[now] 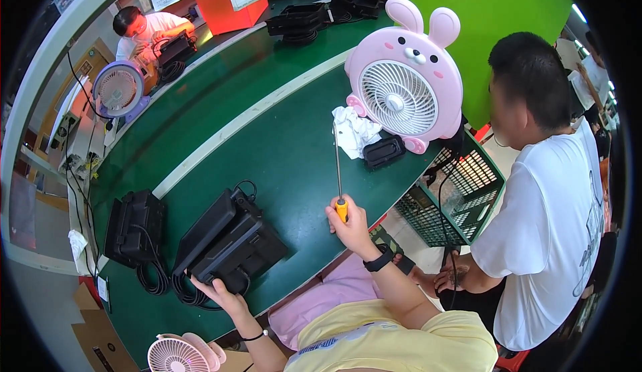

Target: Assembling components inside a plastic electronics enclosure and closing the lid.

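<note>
My right hand [349,223] is closed round the yellow handle of a screwdriver [339,171], its long thin shaft pointing away from me over the green table. At the near left, my left hand [224,297] rests against the lower edge of a black boxy device [231,241] with a hinged flap and a coiled black cable [190,292]. The left thumb and fingers are partly apart, the fingertips hidden under the device. Beyond the screwdriver's tip lies crumpled white tissue [356,131], with a small black case [384,151] beside it.
A pink rabbit-shaped fan [404,71] stands at the table's far right. Another black device [135,228] sits at left. Green crates [461,191] and a seated person [548,225] are on my right. A pink fan [179,355] is below left. Another person [144,34] works at far left.
</note>
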### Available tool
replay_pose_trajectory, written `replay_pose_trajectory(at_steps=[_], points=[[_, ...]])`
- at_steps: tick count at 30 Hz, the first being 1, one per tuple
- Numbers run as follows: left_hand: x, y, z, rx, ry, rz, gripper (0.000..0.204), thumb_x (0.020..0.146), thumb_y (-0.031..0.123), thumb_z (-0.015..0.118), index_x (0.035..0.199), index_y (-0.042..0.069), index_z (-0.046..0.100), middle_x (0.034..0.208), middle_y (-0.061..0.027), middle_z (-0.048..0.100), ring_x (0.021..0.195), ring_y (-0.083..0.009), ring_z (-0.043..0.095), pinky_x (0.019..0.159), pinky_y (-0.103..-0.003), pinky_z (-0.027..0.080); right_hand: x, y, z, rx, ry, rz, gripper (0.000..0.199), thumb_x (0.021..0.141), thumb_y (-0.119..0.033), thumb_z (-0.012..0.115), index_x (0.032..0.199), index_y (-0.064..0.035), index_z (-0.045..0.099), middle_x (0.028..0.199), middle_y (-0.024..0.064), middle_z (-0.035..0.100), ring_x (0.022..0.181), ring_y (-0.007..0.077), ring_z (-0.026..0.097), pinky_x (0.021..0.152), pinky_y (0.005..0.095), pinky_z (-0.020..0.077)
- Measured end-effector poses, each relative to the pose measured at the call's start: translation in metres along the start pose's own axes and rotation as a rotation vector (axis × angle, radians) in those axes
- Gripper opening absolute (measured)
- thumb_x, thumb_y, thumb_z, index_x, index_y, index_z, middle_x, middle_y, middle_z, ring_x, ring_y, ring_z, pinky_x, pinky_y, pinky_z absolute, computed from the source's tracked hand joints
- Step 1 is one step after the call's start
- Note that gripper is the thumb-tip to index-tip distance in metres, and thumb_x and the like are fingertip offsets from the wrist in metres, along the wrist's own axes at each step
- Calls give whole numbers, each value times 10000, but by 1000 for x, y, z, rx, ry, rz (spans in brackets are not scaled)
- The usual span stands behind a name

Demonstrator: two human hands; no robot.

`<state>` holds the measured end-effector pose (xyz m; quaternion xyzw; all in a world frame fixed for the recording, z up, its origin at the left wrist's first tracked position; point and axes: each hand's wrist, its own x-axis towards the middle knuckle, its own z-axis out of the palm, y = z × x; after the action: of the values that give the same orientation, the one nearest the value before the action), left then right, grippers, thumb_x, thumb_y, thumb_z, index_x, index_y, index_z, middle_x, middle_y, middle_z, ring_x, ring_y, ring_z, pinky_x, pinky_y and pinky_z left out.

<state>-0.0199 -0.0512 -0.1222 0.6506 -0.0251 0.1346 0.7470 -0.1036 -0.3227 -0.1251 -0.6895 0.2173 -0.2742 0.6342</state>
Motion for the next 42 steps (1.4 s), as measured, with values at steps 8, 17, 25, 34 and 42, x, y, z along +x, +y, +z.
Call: replay_pose_trajectory(at_steps=[8,17,25,34,42], points=[[1,-2,0,0,-6,-9,964,861,551,677,1551,77,199,1468,-150,351,1311,-293,412,1114,-417,340,1,1,-1,-4,12,-16,132,953,-110,632,937,-24,533,663,27,580,535,90,577,502,239,458],[-3,-18,-16,-42,-28,41,850,931,486,626,1556,86,211,1499,-114,352,1370,-263,362,1159,-397,267,-2,5,2,36,13,17,141,959,-109,626,926,-17,524,649,14,564,546,66,556,499,238,468],[5,-2,0,182,13,101,820,942,371,642,1540,16,209,1514,-160,316,1377,-278,339,1159,-394,234,-3,6,4,90,5,17,107,979,-94,586,940,-36,505,666,7,535,548,62,519,503,228,456],[44,18,30,-216,92,-218,778,985,302,617,1556,25,167,1552,-161,274,1422,-247,287,1175,-358,214,-26,-35,14,26,-296,49,269,1007,-120,480,1250,-21,535,744,49,599,598,89,514,556,229,423],[52,16,28,-180,99,-275,830,975,305,637,1560,15,126,1571,-192,222,1445,-280,243,1183,-378,200,-50,-74,27,-628,-428,-431,346,936,-51,586,1280,-28,559,939,192,693,818,356,683,738,405,531]])
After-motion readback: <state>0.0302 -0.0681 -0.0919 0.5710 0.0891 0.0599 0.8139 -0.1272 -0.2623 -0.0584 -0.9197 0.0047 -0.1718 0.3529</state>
